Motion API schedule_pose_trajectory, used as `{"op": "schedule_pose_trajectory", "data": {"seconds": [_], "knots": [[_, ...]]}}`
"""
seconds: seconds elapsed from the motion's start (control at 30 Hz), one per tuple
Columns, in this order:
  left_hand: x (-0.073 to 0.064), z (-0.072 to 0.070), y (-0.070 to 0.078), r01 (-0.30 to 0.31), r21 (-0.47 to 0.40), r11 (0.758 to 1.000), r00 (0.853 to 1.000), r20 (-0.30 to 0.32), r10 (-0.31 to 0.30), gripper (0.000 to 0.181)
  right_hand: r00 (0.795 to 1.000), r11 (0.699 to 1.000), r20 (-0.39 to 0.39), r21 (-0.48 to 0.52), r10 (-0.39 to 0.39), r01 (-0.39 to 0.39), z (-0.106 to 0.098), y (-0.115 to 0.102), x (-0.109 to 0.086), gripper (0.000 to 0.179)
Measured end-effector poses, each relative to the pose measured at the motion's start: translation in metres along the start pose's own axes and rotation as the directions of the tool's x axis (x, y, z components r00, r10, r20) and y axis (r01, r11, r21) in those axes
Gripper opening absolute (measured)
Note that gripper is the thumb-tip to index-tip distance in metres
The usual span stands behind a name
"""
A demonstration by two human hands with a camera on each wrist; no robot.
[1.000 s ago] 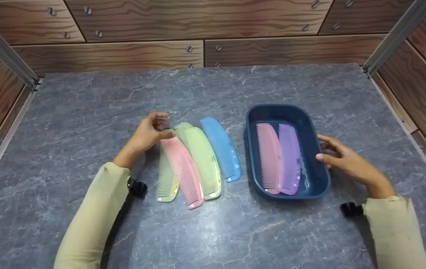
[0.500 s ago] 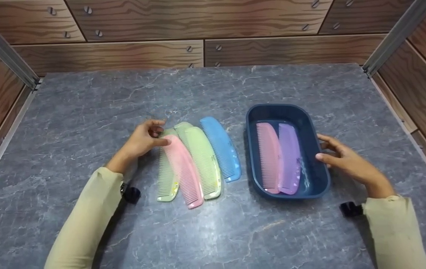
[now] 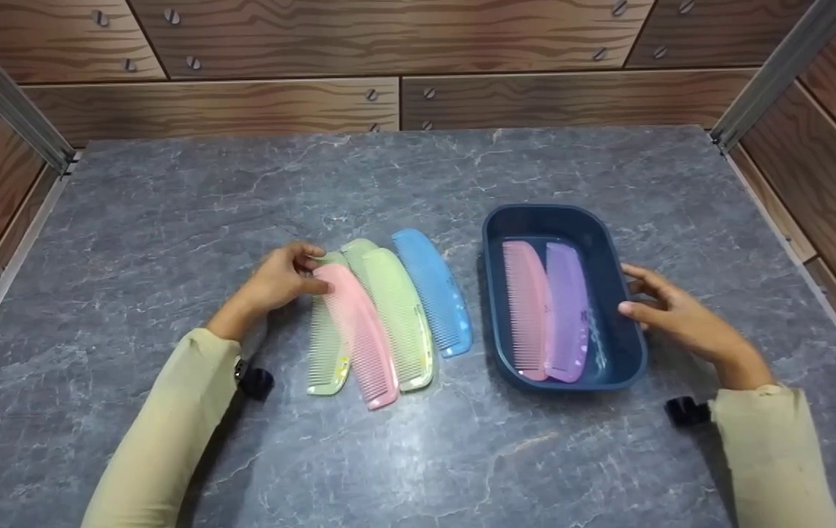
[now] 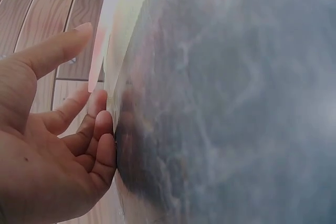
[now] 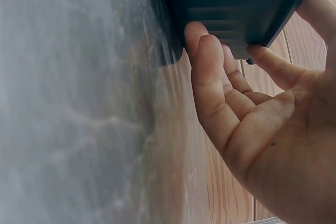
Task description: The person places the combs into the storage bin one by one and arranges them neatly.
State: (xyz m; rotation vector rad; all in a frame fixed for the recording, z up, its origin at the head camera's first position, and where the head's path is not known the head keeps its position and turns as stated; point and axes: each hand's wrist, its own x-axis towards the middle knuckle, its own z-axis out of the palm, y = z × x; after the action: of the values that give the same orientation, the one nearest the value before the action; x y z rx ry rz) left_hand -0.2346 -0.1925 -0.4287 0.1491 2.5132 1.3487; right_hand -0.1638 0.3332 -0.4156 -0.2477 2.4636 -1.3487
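My left hand (image 3: 275, 279) is at the far end of a pink comb (image 3: 363, 337), its thumb tip overlapping that end in the head view. In the left wrist view the thumb (image 4: 68, 48) stands spread from the other fingers, which bend loosely low by the tabletop, the tip of the pink comb (image 4: 93, 80) between. Under and beside the pink comb lie green combs (image 3: 400, 315), and a blue comb (image 3: 433, 293) rests to their right. My right hand (image 3: 682, 323) holds the dark blue tub (image 3: 634, 359) by its right side, thumb over the rim, fingers against the outer wall (image 5: 226, 11).
Inside the tub a pink comb (image 3: 526, 315) and a purple comb (image 3: 568, 315) lie side by side. The grey marbled table (image 3: 418, 455) is bounded by wood-patterned panels (image 3: 257, 106) at the back and sides. Metal posts (image 3: 777, 81) stand at the back corners.
My left hand has drawn back a little to the left and nearer, its thumb shifting along the pink comb's end. The combs, the tub and my right hand look much the same.
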Motion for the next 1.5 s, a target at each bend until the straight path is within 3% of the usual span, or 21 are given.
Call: {"op": "schedule_pose_trajectory", "data": {"seconds": [0.57,0.77,0.93,1.23,1.5], "knots": [[-0.001,0.001,0.0,-0.04,0.046,0.998,0.999,0.039,0.038,0.046,0.999,0.999,-0.01,0.024,-0.031,0.031,0.002,0.001,0.0,0.059],[-0.002,0.0,0.001,-0.032,0.009,0.999,0.997,0.069,0.032,0.045,1.0,1.0,0.005,0.021,-0.002,0.002,0.001,0.001,-0.001,0.062],[-0.004,-0.004,0.001,-0.041,-0.025,0.999,0.997,0.057,0.042,0.047,1.0,1.0,0.006,0.016,0.009,-0.009,0.001,0.0,-0.001,0.063],[-0.005,-0.009,0.008,-0.005,-0.126,0.992,0.997,0.074,0.014,0.048,1.0,1.0,-0.012,0.008,-0.011,0.011,0.0,0.001,0.0,0.06],[-0.005,-0.007,0.009,0.002,-0.192,0.981,0.995,0.094,0.016,0.049,1.0,0.997,0.0,0.067,-0.029,0.029,0.001,0.002,0.001,0.059]]}}
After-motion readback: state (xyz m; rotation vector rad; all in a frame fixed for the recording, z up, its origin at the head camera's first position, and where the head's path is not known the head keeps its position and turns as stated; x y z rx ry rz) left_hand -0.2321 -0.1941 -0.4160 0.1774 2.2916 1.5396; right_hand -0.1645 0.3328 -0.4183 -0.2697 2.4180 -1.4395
